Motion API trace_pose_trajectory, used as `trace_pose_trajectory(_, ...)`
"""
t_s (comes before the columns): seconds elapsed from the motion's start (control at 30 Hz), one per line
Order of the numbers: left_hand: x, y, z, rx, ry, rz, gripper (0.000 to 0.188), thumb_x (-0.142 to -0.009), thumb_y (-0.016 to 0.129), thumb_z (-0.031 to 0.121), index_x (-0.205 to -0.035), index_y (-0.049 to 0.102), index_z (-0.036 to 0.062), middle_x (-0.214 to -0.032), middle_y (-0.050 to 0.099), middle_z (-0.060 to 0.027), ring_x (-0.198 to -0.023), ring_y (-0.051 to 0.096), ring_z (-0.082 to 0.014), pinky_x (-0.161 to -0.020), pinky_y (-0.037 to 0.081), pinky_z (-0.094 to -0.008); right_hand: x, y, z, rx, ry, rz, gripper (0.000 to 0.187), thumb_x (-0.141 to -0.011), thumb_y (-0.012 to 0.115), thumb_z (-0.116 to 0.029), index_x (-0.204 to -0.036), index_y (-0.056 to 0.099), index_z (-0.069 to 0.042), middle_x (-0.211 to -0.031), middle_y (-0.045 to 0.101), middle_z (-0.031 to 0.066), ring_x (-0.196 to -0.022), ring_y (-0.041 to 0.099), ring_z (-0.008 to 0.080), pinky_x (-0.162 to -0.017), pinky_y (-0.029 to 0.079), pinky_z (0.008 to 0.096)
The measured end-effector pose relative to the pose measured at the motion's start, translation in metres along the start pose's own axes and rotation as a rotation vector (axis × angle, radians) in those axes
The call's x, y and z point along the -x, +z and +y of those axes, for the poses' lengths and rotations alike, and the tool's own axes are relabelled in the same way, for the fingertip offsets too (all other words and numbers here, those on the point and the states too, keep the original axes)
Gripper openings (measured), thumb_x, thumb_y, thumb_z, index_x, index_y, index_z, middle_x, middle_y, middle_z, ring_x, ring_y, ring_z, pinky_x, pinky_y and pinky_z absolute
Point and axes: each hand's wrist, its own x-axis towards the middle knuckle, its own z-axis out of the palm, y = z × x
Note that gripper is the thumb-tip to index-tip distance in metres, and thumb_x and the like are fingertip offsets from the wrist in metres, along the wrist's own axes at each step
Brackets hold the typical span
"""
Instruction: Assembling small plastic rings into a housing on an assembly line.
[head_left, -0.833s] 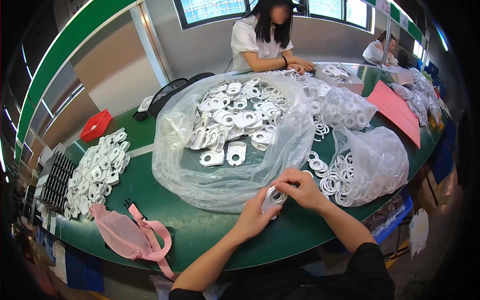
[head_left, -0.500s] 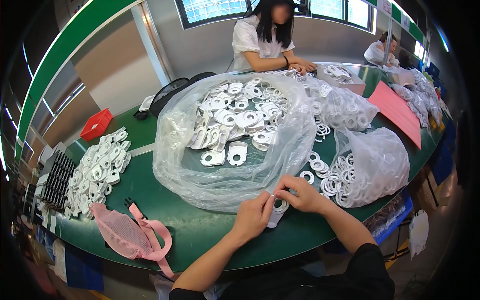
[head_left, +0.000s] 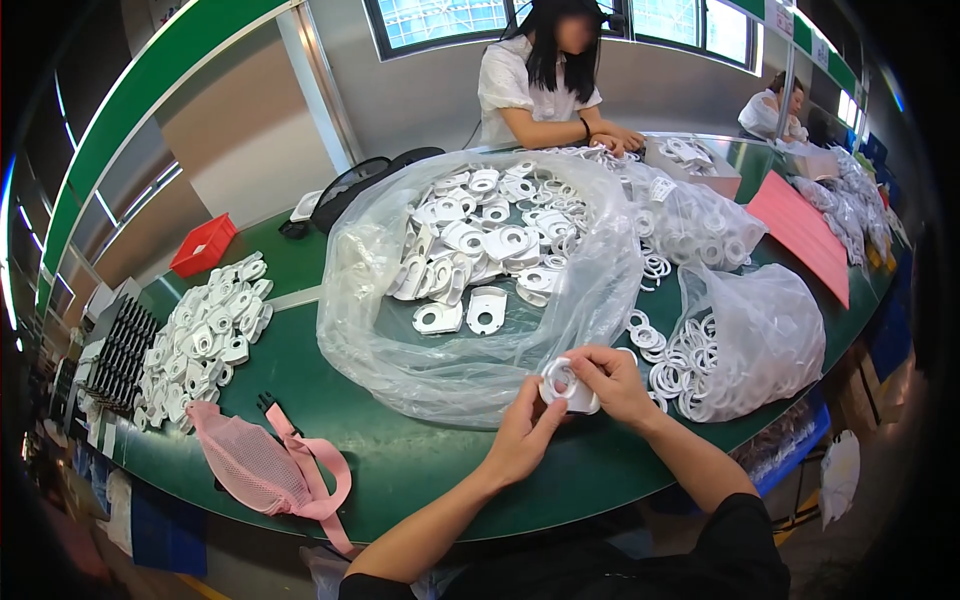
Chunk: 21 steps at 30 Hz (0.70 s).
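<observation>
My left hand (head_left: 523,436) and my right hand (head_left: 610,382) together hold one white plastic part (head_left: 566,385) with a round hole, just above the green table (head_left: 420,460). The fingers of both hands pinch its edges. Right behind it lies a big clear plastic bag (head_left: 470,270), open on top and filled with several white plastic parts of the same kind. A smaller clear bag of white rings (head_left: 745,345) stands just right of my right hand, with loose white rings (head_left: 640,330) on the table between the bags.
A heap of white parts (head_left: 205,330) lies at the left, a pink mesh bag (head_left: 265,470) near the front edge, a red bin (head_left: 203,245) and a black tray (head_left: 120,355) further left. Across the table a person in white (head_left: 540,85) works; a pink sheet (head_left: 800,225) lies at right.
Both hands have shifted slightly on the white part, turning it between the fingers; they stay in the same spot in front of the big bag.
</observation>
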Motion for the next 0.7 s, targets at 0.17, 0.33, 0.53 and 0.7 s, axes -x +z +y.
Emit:
trace_pose_trajectory(0.17, -0.004, -0.017, 0.001, -0.166, -0.036, -0.073, 0.033, -0.098, 0.036, 0.028, -0.095, 0.055, 0.001, -0.085, 0.054, -0.0046, -0.082, 0.05, -0.0128, -0.075, 0.04, -0.027, 0.001, -0.002, -0.005, 0.246, -0.17, -0.14, 0.017, -0.088, 0.055, -0.012, -0.093, 0.065, 0.0, -0.077, 0.061, 0.0057, -0.073, 0.057, 0.0113, -0.067, 0.044, 0.024)
trace_pose_trajectory(0.33, -0.002, -0.014, 0.008, -0.533, 0.003, -0.092, 0.027, -0.094, 0.041, 0.023, -0.088, 0.056, 0.0013, -0.07, 0.057, -0.0141, -0.067, 0.056, -0.027, -0.062, 0.041, -0.0346, 0.0, -0.01, 0.0, 0.323, -0.221, -0.215, 0.015, -0.086, 0.056, -0.01, -0.092, 0.065, 0.0, -0.075, 0.06, 0.009, -0.071, 0.058, 0.0146, -0.065, 0.044, 0.0253)
trace_pose_trajectory(0.53, -0.003, -0.015, 0.01, -0.752, 0.06, -0.006, 0.021, -0.091, 0.044, 0.021, -0.089, 0.056, 0.0034, -0.07, 0.055, -0.021, -0.067, 0.053, -0.0406, -0.057, 0.041, -0.0413, 0.003, -0.008, -0.002, 0.397, -0.148, -0.202, 0.015, -0.085, 0.058, -0.011, -0.092, 0.064, 0.001, -0.078, 0.064, 0.0103, -0.068, 0.061, 0.0151, -0.063, 0.046, 0.0252)
trace_pose_trajectory(0.7, -0.006, -0.019, 0.003, -0.442, 0.025, 0.072, 0.021, -0.092, 0.049, 0.022, -0.092, 0.052, 0.0009, -0.067, 0.057, -0.0134, -0.065, 0.059, -0.0207, -0.057, 0.042, -0.0356, 0.001, -0.004, 0.002, -0.048, 0.153, -0.253, 0.017, -0.086, 0.06, -0.01, -0.097, 0.062, 0.003, -0.081, 0.065, 0.0045, -0.072, 0.059, 0.0065, -0.064, 0.045, 0.0204)
